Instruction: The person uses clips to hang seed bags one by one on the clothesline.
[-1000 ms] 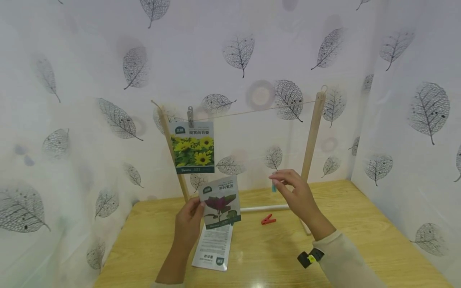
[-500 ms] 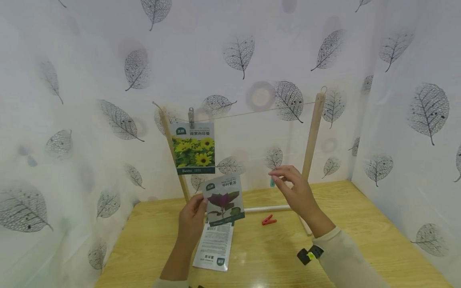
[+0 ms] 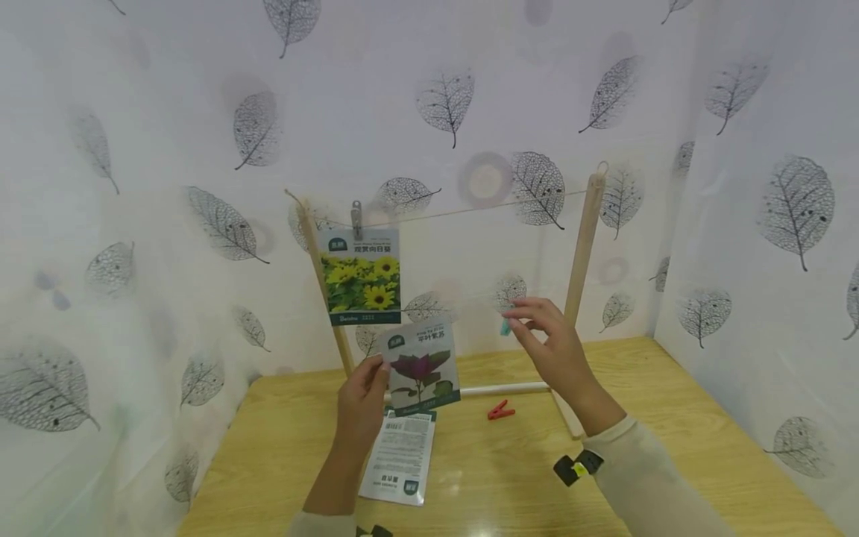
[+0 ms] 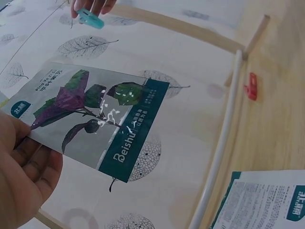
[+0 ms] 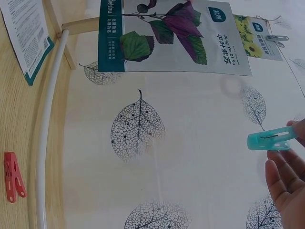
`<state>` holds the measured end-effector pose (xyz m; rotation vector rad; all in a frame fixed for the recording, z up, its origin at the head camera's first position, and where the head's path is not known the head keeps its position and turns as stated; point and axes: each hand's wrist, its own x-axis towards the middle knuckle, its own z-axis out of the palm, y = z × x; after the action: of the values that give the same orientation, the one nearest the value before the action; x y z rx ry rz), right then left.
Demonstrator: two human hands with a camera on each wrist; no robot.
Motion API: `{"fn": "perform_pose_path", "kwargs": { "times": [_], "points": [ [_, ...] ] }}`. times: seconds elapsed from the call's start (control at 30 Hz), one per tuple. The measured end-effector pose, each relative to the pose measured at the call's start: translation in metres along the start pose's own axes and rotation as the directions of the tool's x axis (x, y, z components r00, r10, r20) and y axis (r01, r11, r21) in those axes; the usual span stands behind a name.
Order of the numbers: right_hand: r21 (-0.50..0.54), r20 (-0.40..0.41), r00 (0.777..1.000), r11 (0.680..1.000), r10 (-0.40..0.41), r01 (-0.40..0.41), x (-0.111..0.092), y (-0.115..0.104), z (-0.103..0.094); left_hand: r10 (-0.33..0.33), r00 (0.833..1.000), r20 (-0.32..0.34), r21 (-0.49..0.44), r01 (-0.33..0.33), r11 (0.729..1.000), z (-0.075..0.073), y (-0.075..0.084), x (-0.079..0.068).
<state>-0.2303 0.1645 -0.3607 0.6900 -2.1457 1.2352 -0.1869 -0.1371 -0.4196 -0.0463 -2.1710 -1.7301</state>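
Observation:
My left hand [image 3: 361,399] pinches the left edge of a seed packet [image 3: 423,365] with a purple-leaved plant on its front, held upright in front of the frame. The left wrist view shows thumb and fingers gripping that packet [image 4: 86,109] by its edge. My right hand [image 3: 553,350], raised on the right, pinches a turquoise clothespin [image 5: 269,139] by one end between thumb and fingers. A sunflower seed packet [image 3: 362,280] hangs from the string [image 3: 463,212] by a metal clip [image 3: 356,220], above and left of the held packet.
The string runs between two wooden posts [image 3: 582,253], with a white rod [image 3: 503,388] low between them. A red clothespin [image 3: 500,410] lies on the wooden table [image 3: 510,477]. Another packet [image 3: 397,459], text side up, lies near my left forearm. Leaf-printed sheeting surrounds the table.
My left hand has moved the purple-leaved packet slightly right and up. My right hand has risen a little with the turquoise clothespin, which now tilts more. The hanging packet stays put.

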Motion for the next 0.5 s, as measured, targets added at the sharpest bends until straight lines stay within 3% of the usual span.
{"fn": "perform_pose_path", "kwargs": {
  "times": [0.5],
  "points": [
    [-0.003,0.0,0.999,0.999,-0.047,0.047,0.014,-0.004,-0.008,-0.004,1.0,-0.002,-0.001,0.004,1.0,0.002,-0.004,0.004]
  ]
}}
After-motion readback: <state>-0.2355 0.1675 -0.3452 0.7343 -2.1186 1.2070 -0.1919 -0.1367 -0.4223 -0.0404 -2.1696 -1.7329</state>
